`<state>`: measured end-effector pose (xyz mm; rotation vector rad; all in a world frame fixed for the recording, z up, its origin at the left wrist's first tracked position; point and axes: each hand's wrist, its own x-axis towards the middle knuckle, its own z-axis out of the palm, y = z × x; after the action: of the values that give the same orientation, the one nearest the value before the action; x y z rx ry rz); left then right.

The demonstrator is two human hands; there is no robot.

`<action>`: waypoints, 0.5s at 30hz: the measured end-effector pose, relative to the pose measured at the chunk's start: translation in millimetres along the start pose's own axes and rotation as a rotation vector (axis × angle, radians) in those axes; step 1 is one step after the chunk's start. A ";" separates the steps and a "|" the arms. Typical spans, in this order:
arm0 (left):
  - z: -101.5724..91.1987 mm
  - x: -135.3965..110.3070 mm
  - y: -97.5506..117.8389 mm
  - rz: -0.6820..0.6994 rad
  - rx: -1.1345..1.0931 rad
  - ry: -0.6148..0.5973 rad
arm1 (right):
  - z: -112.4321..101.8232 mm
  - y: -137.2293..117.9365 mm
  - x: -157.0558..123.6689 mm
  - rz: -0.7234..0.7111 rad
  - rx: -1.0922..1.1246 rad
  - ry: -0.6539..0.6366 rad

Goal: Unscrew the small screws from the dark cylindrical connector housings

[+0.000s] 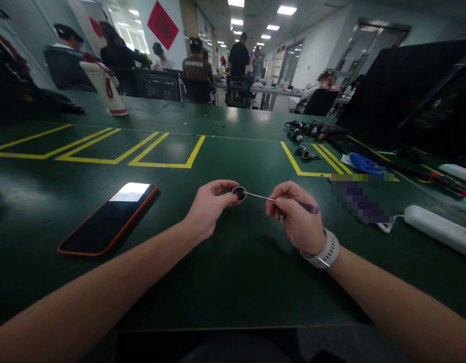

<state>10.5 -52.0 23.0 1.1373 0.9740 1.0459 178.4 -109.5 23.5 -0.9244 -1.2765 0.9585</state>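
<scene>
My left hand (207,207) is closed, thumb and fingers pinching a small round hollow part (239,193) whose dark open end faces right. In my closed right hand (298,218) is a screwdriver (258,195) with a thin metal shaft. Its dark purplish handle shows behind the fingers. The shaft points left, and its end reaches the mouth of the hollow part; how deep it goes is hidden. Both hands are raised a little over the green table (233,282). A light watch is on the right wrist.
To the left lies a phone (108,222) in an orange-red case. Small cylindrical parts (307,153), black cabled devices (301,132), a blue glove (364,164) and a white power strip (440,229) lie on the right. A white cup-like container (106,88) stands far left. Several people sit or stand beyond.
</scene>
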 end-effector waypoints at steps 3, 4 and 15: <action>2.2 -3.4 0.4 0.021 0.039 -0.015 | 2.0 -1.0 -4.6 -0.104 -0.239 -0.053; 3.1 -4.4 0.8 0.030 0.049 -0.019 | 2.9 -1.8 -6.1 -0.132 -0.309 -0.074; 9.0 -10.3 2.5 0.091 0.116 -0.003 | 7.1 -5.7 -10.6 -0.374 -0.668 -0.161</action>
<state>16.3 -63.8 27.5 1.2885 0.9988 1.0702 171.1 -121.3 25.8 -1.0650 -1.8825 0.3063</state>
